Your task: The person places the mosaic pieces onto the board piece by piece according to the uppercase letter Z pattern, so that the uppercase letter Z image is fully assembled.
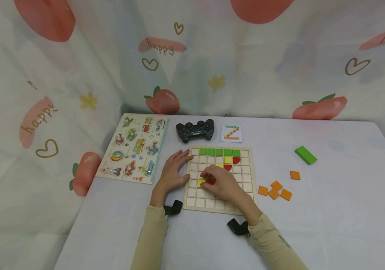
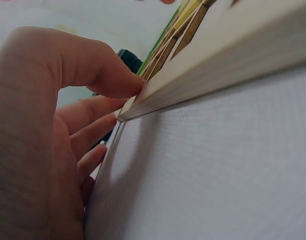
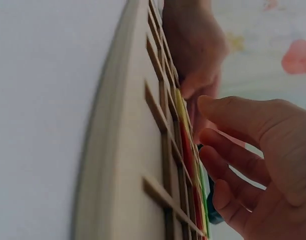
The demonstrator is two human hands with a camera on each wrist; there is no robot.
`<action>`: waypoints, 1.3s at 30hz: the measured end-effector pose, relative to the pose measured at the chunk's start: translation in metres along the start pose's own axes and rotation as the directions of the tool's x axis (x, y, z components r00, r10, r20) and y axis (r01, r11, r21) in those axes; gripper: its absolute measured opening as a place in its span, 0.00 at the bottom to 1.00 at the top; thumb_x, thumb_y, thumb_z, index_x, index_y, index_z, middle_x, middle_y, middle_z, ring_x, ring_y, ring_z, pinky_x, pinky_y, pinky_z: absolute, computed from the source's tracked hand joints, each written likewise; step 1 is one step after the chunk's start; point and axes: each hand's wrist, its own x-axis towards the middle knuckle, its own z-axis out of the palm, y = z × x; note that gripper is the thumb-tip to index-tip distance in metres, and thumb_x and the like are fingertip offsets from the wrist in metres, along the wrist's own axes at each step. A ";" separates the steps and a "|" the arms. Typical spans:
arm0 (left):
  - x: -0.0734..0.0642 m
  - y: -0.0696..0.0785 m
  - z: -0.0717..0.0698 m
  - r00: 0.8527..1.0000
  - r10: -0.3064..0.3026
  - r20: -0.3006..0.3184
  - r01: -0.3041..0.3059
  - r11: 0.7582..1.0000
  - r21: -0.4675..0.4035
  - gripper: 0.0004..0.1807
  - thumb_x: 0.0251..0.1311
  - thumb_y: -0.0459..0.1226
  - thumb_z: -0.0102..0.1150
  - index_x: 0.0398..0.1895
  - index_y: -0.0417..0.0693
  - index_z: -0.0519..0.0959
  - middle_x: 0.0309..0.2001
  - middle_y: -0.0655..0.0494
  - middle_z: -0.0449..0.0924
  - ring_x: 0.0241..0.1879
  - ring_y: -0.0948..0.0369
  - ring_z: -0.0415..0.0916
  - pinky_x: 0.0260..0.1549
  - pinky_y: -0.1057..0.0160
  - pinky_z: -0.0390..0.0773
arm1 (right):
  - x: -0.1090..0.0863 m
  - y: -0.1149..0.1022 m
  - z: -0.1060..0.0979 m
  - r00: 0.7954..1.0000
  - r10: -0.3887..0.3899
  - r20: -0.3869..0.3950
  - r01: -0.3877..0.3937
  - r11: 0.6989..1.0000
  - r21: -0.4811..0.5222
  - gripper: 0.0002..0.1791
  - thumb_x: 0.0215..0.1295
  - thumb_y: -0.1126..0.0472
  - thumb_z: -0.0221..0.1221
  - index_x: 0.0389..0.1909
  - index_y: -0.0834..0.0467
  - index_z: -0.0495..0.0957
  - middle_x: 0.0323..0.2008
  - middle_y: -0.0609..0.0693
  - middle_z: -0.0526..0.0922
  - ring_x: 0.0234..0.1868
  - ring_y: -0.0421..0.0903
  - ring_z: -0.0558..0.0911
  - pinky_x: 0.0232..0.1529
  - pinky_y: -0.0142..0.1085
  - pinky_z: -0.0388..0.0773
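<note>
A wooden grid board lies flat on the table. Along its top row sit several green square tiles. Yellow tiles and red rounded tiles run diagonally down to the left. My left hand rests at the board's left edge, its thumb touching the rim and its fingers extended. Over the board's middle is my right hand, thumb and fingers bent beside a yellow tile and a red one. In the right wrist view its fingertips stand apart from the thumb, with no piece visible between them.
Loose orange squares and a green block lie right of the board. Behind it are a black game controller and a small pattern card. A picture puzzle board lies at the left.
</note>
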 end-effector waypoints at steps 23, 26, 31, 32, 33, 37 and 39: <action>0.000 0.000 0.003 1.000 0.001 -0.019 -0.002 1.000 -0.019 0.38 0.45 0.43 0.58 0.67 0.53 0.73 0.74 0.59 0.60 0.75 0.54 0.50 0.71 0.45 0.50 | -0.118 0.115 -0.168 0.865 0.501 -0.031 -0.502 0.861 -0.086 0.25 0.58 0.63 0.64 0.55 0.71 0.74 0.50 0.71 0.76 0.51 0.67 0.72 0.52 0.63 0.70; -0.004 -0.002 0.003 1.000 -0.002 -0.020 0.001 1.000 -0.016 0.38 0.44 0.43 0.58 0.66 0.53 0.73 0.74 0.58 0.61 0.74 0.53 0.51 0.71 0.44 0.51 | -0.127 0.119 -0.170 0.858 0.514 -0.006 -0.512 0.854 -0.087 0.25 0.56 0.64 0.65 0.53 0.71 0.75 0.49 0.70 0.75 0.50 0.67 0.71 0.53 0.63 0.69; -0.007 -0.002 0.003 1.000 -0.003 -0.024 0.003 1.000 -0.014 0.38 0.45 0.43 0.58 0.67 0.53 0.73 0.75 0.59 0.60 0.75 0.54 0.50 0.71 0.45 0.50 | -0.127 0.120 -0.166 0.873 0.487 -0.036 -0.488 0.867 -0.100 0.21 0.54 0.66 0.66 0.49 0.68 0.79 0.46 0.68 0.77 0.48 0.65 0.73 0.50 0.61 0.71; -0.006 -0.002 0.002 1.000 -0.003 -0.023 0.003 1.000 -0.016 0.38 0.45 0.43 0.58 0.67 0.53 0.72 0.75 0.59 0.59 0.75 0.54 0.49 0.72 0.45 0.50 | -0.126 0.120 -0.166 0.875 0.482 -0.041 -0.483 0.870 -0.101 0.20 0.54 0.66 0.66 0.49 0.68 0.79 0.45 0.68 0.77 0.48 0.65 0.73 0.49 0.61 0.71; -0.006 -0.001 0.002 1.000 -0.002 -0.025 0.001 1.000 -0.020 0.38 0.45 0.43 0.58 0.67 0.53 0.73 0.75 0.59 0.59 0.75 0.54 0.49 0.72 0.45 0.49 | -0.126 0.121 -0.166 0.877 0.479 -0.045 -0.481 0.871 -0.099 0.20 0.54 0.66 0.66 0.49 0.69 0.79 0.45 0.67 0.78 0.48 0.65 0.73 0.48 0.60 0.72; -0.005 0.001 0.002 1.000 0.002 -0.022 -0.003 1.000 -0.026 0.38 0.44 0.43 0.58 0.66 0.52 0.73 0.75 0.58 0.59 0.75 0.54 0.49 0.72 0.44 0.49 | -0.126 0.124 -0.164 0.872 0.486 -0.049 -0.489 0.866 -0.108 0.20 0.56 0.64 0.66 0.49 0.70 0.79 0.43 0.66 0.79 0.46 0.63 0.75 0.46 0.58 0.73; -0.004 0.002 0.002 1.000 0.006 -0.021 -0.007 1.000 -0.024 0.38 0.44 0.43 0.58 0.66 0.52 0.73 0.75 0.58 0.59 0.75 0.53 0.49 0.71 0.44 0.49 | -0.126 0.126 -0.163 0.868 0.494 -0.053 -0.497 0.861 -0.112 0.21 0.57 0.62 0.66 0.49 0.70 0.79 0.43 0.66 0.79 0.45 0.63 0.75 0.46 0.57 0.74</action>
